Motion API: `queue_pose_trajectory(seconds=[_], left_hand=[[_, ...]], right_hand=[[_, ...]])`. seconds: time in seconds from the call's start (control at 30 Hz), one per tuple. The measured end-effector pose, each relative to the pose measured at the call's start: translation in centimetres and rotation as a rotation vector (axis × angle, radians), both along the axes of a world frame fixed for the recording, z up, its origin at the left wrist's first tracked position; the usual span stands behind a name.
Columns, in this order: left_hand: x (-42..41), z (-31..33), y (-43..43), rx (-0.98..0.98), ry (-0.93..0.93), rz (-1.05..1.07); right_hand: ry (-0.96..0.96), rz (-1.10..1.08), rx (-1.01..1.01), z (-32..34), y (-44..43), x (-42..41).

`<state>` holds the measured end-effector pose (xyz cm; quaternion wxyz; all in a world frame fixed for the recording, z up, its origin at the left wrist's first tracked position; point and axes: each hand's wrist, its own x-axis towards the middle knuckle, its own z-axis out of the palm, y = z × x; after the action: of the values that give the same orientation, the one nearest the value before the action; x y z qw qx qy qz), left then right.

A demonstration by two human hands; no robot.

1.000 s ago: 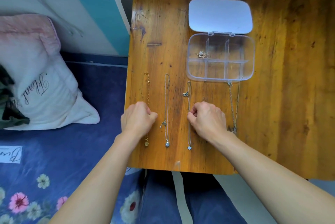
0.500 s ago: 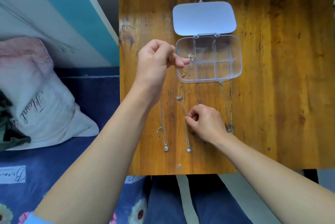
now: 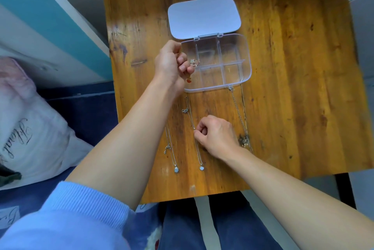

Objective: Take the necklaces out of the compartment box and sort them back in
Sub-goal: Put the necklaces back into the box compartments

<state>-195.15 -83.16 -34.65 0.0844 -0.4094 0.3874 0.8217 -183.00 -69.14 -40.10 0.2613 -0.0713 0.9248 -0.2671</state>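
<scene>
head | left hand (image 3: 172,65) grip closed on gold necklace (image 3: 189,79) at compartment box (image 3: 245,57) 9 o'clock edge | right hand (image 3: 217,136) grip pinches silver necklace (image 3: 199,156) on table (image 3: 293,88), box's 6 o'clock

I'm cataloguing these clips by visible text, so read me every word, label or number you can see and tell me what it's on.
Pillow: black cursive script, cut off by the frame edge and tilted; too partial to read with confidence.
White label at the lower left edge: part of a cursive word, cut off, not readable.
Compartment box, its lid, the necklaces and the wooden table: no text visible.
</scene>
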Motion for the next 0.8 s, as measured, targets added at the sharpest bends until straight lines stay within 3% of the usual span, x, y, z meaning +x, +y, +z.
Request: queue_pose_trajectory(seconds=[0.17, 0.47, 0.63, 0.8], left_hand=[[0.8, 0.0, 0.3, -0.305, 0.097, -0.162], [4.0, -0.7, -0.9, -1.329, 0.292, -0.686], [5.5, -2.1, -1.7, -1.485, 0.252, -0.767], [5.6, -2.6, -2.0, -1.443, 0.216, -0.711]], right_hand=[[0.007, -0.006, 0.007, -0.2, 0.1, 0.1], [0.043, 0.015, 0.056, 0.0, -0.2, 0.2], [0.128, 0.111, 0.193, 0.8, -0.8, 1.1], [0.121, 0.232, 0.344, 1.4, -1.5, 1.5]])
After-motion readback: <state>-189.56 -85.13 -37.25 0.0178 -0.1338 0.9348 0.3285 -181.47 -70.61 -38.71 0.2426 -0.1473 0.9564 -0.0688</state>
